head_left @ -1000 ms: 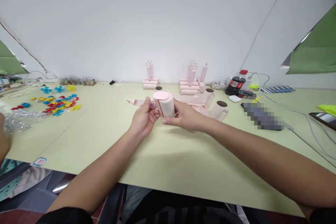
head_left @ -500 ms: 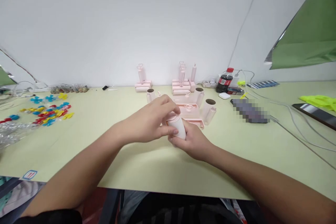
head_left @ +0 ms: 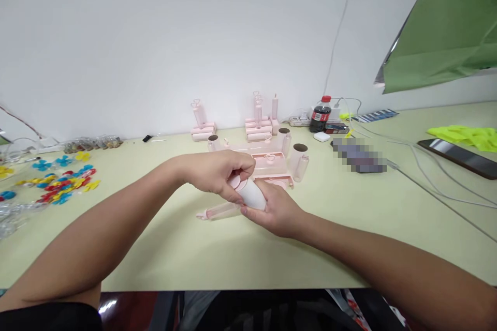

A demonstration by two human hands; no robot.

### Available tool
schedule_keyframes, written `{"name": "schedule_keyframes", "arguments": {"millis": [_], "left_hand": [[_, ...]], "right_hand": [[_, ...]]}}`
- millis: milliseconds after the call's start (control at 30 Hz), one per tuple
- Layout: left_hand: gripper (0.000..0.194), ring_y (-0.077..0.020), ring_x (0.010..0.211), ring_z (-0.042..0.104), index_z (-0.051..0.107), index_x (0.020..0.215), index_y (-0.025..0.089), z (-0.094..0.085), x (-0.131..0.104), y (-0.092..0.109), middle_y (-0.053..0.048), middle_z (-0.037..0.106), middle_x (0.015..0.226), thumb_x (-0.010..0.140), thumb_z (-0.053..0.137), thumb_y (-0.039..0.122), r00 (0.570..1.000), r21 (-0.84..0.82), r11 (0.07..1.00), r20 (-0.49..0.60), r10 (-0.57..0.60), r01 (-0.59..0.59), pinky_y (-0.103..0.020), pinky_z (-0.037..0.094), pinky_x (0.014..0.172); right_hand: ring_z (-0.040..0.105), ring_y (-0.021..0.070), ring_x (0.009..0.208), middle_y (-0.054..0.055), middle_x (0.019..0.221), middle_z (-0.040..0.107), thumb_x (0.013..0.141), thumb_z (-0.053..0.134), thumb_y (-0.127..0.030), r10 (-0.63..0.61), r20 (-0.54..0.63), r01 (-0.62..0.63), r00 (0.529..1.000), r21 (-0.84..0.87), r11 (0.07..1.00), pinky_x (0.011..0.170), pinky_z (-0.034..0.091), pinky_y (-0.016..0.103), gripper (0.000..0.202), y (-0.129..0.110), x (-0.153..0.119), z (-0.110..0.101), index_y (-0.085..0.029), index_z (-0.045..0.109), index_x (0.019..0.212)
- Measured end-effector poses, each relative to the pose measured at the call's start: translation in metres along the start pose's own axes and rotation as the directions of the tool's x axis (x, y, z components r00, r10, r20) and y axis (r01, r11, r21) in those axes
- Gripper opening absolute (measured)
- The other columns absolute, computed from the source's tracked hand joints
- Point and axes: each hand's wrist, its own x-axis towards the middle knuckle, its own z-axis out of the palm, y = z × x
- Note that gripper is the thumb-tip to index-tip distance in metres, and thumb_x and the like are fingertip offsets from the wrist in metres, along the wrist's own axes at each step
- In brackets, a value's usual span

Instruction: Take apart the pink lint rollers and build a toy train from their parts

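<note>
Over the middle of the table, my right hand (head_left: pixel 280 210) wraps round a white lint roller roll (head_left: pixel 253 195). It is tilted, with its upper end toward the left. My left hand (head_left: pixel 217 173) pinches the pink end piece (head_left: pixel 237 184) at that end, thumb in front and fingers curled over the top. Below the hands a clear pink tube (head_left: pixel 222 211) lies flat, its right part hidden behind my right thumb. Just beyond are open pink cases (head_left: pixel 267 162), partly covered by my hands. A white roll with a brown core (head_left: pixel 300 158) stands upright beside another clear pink tube (head_left: pixel 302 168).
Finished-looking pink rollers (head_left: pixel 258 124) stand against the wall. To the right are a cola bottle (head_left: pixel 320 115), a blurred dark device (head_left: pixel 359 156), cables and a phone (head_left: pixel 460 158). Colourful plastic pieces (head_left: pixel 68 183) lie on the left.
My hands have tilted the roll further, its pink end now leaning left. The left wrist is bent more. The clear pink tube below the hands has come into sight. The view has shifted slightly right.
</note>
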Motion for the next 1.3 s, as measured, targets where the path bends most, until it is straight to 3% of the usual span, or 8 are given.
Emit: {"name": "schedule_keyframes", "arguments": {"millis": [133,300,400,600,833,1067,1200,1300], "left_hand": [[0.028,-0.0101,0.066,0.041,0.041,0.070,0.019,0.001,-0.002,-0.001,0.003,0.046,0.076,0.069,0.068,0.018,0.997,0.043,0.997,-0.048,0.063,-0.061,-0.022,0.034,0.056],[0.016,-0.0106,0.064,0.042,0.041,0.068,0.019,0.004,-0.003,0.000,0.002,0.046,0.073,0.068,0.053,0.007,0.974,0.162,0.986,-0.214,0.069,-0.035,-0.023,0.035,0.057],[0.015,-0.0132,0.069,0.049,0.050,0.083,0.019,0.016,-0.002,0.000,0.001,0.055,0.080,0.070,0.054,0.013,0.936,0.204,0.974,-0.352,-0.022,0.100,-0.024,0.037,0.058],[0.017,-0.0161,0.068,0.057,0.059,0.089,0.021,0.043,-0.015,-0.024,-0.001,0.065,0.081,0.088,0.042,0.024,0.783,0.224,0.857,-0.556,-0.279,0.464,-0.027,0.039,0.060],[0.022,-0.0186,0.070,0.062,0.063,0.093,0.025,0.038,-0.049,-0.080,-0.001,0.069,0.083,0.085,0.043,0.025,0.740,0.128,0.778,-0.435,-0.513,0.615,-0.028,0.042,0.060],[0.017,-0.0184,0.072,0.059,0.064,0.082,0.021,0.035,-0.040,-0.121,-0.004,0.067,0.087,0.072,0.050,0.018,0.738,0.066,0.771,-0.351,-0.576,0.633,-0.027,0.041,0.061],[0.014,-0.0220,0.074,0.059,0.064,0.080,0.019,0.036,-0.032,-0.120,-0.007,0.068,0.087,0.070,0.054,0.017,0.686,0.050,0.739,-0.417,-0.596,0.672,-0.030,0.042,0.064],[0.022,-0.0242,0.090,0.061,0.064,0.095,0.018,0.045,-0.028,-0.096,-0.010,0.067,0.102,0.078,0.051,0.020,0.647,0.023,0.751,-0.526,-0.552,0.660,-0.032,0.044,0.075]], "right_hand": [[0.055,0.0197,0.072,0.005,0.082,0.062,0.082,0.060,-0.051,-0.001,-0.056,0.002,0.998,0.017,1.000,0.061,0.037,0.029,0.034,0.004,0.003,0.004,-0.019,0.050,0.088],[0.060,0.0218,0.082,0.006,0.096,0.066,0.083,0.061,-0.051,0.027,-0.142,0.001,0.989,0.189,0.982,0.067,0.043,0.031,0.039,0.006,0.006,0.006,-0.020,0.053,0.106],[0.060,0.0232,0.086,0.007,0.100,0.066,0.083,0.062,-0.049,0.035,-0.176,0.006,0.984,0.228,0.974,0.070,0.045,0.033,0.041,0.012,0.006,0.009,-0.020,0.053,0.110],[0.056,0.0210,0.076,0.003,0.086,0.063,0.078,0.065,-0.051,0.105,-0.282,-0.029,0.954,0.260,0.965,0.063,0.042,0.031,0.039,0.022,0.006,0.005,-0.020,0.054,0.099],[0.055,0.0201,0.079,0.002,0.088,0.061,0.077,0.067,-0.046,0.085,-0.112,-0.061,0.990,0.202,0.978,0.067,0.041,0.031,0.035,0.016,0.002,-0.004,-0.022,0.055,0.099],[0.057,0.0199,0.076,0.003,0.085,0.064,0.075,0.069,-0.041,0.090,0.212,-0.087,0.973,-0.020,0.996,0.065,0.037,0.029,0.027,0.012,0.001,-0.008,-0.020,0.058,0.090],[0.058,0.0216,0.078,0.005,0.091,0.066,0.074,0.069,-0.043,0.113,0.305,-0.092,0.946,-0.080,0.993,0.064,0.037,0.028,0.031,0.016,-0.003,-0.006,-0.020,0.060,0.093],[0.058,0.0214,0.077,0.004,0.088,0.066,0.075,0.068,-0.043,0.140,0.311,-0.118,0.940,-0.090,0.989,0.063,0.036,0.028,0.029,0.021,-0.007,-0.006,-0.020,0.060,0.092]]}}
